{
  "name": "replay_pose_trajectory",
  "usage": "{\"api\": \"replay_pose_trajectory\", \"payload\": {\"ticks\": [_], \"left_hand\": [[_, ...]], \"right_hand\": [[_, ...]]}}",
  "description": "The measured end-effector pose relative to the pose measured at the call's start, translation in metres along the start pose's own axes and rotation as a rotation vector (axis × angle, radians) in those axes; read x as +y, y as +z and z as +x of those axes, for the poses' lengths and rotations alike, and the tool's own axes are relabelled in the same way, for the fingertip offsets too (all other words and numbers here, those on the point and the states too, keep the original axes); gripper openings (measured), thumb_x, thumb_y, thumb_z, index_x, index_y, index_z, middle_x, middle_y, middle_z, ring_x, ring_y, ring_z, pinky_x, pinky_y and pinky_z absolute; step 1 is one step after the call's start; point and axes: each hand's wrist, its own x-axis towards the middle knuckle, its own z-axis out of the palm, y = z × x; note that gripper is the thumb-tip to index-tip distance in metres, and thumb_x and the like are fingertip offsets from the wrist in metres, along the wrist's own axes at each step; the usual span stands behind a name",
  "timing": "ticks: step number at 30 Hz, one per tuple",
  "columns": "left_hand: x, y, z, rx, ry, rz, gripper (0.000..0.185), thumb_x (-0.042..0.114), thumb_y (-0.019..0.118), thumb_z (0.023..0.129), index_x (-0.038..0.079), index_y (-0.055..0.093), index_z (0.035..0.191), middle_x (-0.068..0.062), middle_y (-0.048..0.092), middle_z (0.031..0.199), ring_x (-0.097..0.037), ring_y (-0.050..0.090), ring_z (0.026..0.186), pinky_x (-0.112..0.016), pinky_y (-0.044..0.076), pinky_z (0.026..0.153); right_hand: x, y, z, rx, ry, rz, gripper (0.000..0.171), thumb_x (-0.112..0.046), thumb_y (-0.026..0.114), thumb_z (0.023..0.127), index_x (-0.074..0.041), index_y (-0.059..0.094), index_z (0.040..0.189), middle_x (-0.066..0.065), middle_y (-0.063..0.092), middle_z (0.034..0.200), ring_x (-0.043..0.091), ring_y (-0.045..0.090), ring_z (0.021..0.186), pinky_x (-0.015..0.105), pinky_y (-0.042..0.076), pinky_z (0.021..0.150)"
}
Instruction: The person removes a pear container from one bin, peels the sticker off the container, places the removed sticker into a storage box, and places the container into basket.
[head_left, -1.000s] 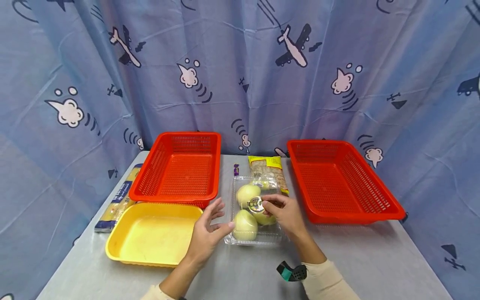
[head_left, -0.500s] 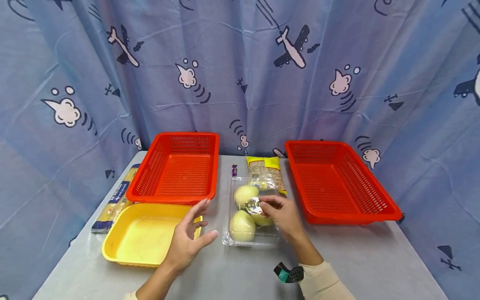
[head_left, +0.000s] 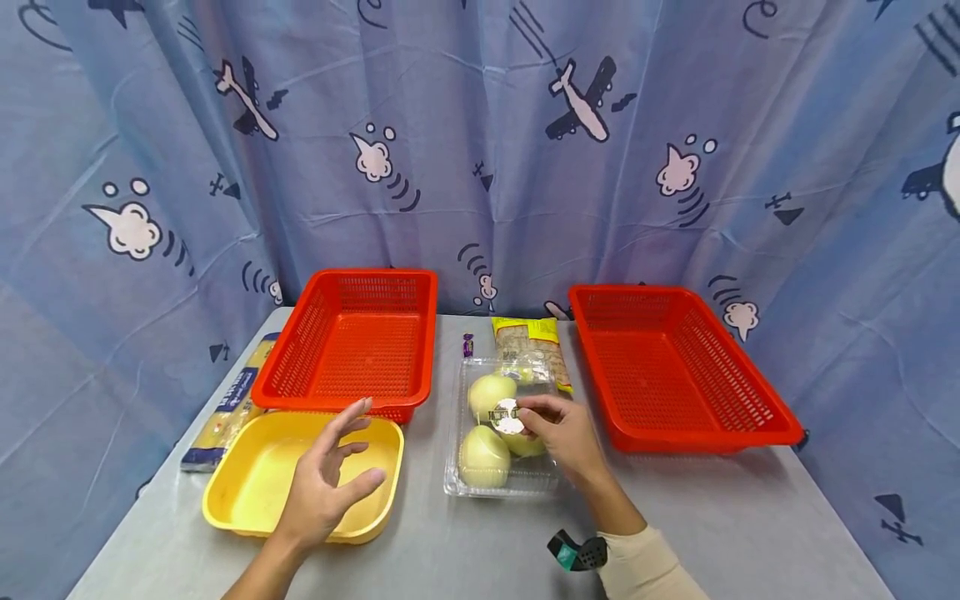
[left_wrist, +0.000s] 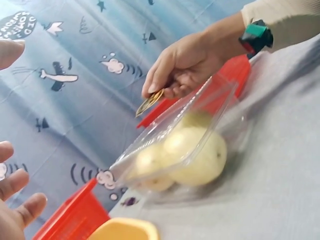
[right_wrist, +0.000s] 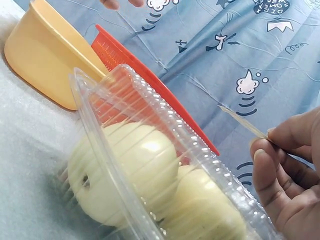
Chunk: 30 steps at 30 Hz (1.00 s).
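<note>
Clear plastic box w/ pale fruit sits on table; just above it I've my R hand pinching 1 round sticker, L hand loosely spread nr yellow tub.

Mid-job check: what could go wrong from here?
First, the right hand pinches the sticker only at its edge, so it might bend or slip free. Second, the left hand is off the box, out by the tub, so a nudge could make the unbraced box slide. Third, the bag and candy lie close behind the box; such a slide might bump them.
</note>
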Motion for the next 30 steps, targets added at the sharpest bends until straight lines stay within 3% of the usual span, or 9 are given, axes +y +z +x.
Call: {"api": "replay_pose_trajectory", "payload": {"ticks": [11,18,30], "left_hand": [[0.0,-0.019,-0.007,0.026,-0.007,0.038,0.077,-0.016,0.066,0.077,0.0,0.036,0.146,-0.015,0.041,0.145,-0.034,0.038,0.125,-0.03,0.041,0.096],[0.003,-0.033,-0.012,0.041,0.007,0.036,0.078,-0.019,0.065,0.075,-0.003,0.035,0.146,-0.017,0.04,0.145,-0.032,0.036,0.126,-0.03,0.039,0.097],[0.007,-0.058,-0.025,0.097,-0.009,0.117,0.077,-0.018,0.065,0.077,-0.002,0.036,0.146,-0.021,0.036,0.147,-0.028,0.034,0.127,-0.024,0.036,0.096]], "right_hand": [[0.0,0.0,-0.001,-0.017,-0.002,0.011,0.015,0.005,0.069,0.086,0.011,0.069,0.099,0.023,0.065,0.088,0.019,0.061,0.064,0.029,0.055,0.06],[0.002,0.0,-0.001,-0.016,-0.008,0.013,0.014,0.005,0.068,0.086,0.011,0.069,0.099,0.024,0.066,0.088,0.019,0.061,0.063,0.028,0.055,0.06],[-0.001,0.002,-0.002,-0.01,-0.012,0.014,0.014,0.006,0.069,0.085,0.011,0.069,0.098,0.022,0.067,0.088,0.018,0.061,0.063,0.028,0.055,0.059]]}}
